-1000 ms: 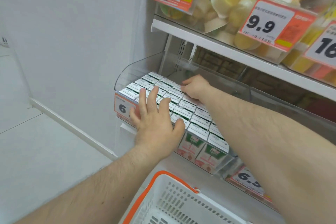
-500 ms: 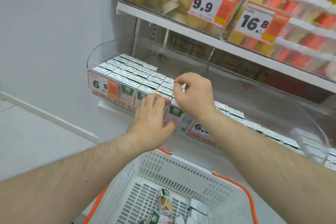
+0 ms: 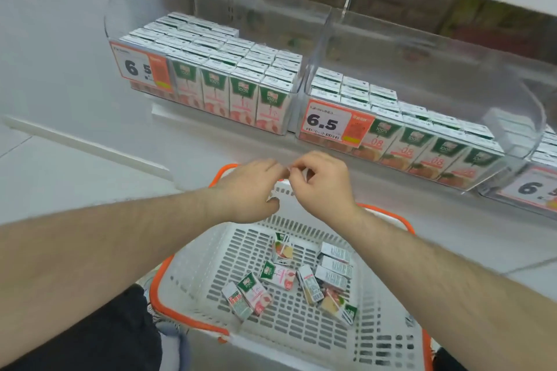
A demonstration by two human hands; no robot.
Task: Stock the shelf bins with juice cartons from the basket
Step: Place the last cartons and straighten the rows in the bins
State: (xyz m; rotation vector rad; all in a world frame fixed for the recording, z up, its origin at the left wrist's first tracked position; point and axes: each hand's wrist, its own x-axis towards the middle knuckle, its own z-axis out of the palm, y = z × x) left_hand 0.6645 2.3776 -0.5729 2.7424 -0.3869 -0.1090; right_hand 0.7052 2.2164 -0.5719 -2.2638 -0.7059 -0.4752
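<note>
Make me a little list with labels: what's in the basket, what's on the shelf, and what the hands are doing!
basket: white with orange rim, several juice cartons lying loose on its floor
left bin: packed with upright cartons, tag reads 6.5
middle bin: cartons at front, empty space behind
left hand: above basket, holds nothing, fingers loosely bent
right hand: above basket, fingers curled, holds nothing visible

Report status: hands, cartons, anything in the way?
Left hand and right hand empty, above basket. Loose cartons in basket. Left bin packed. Nothing in the way.
</note>
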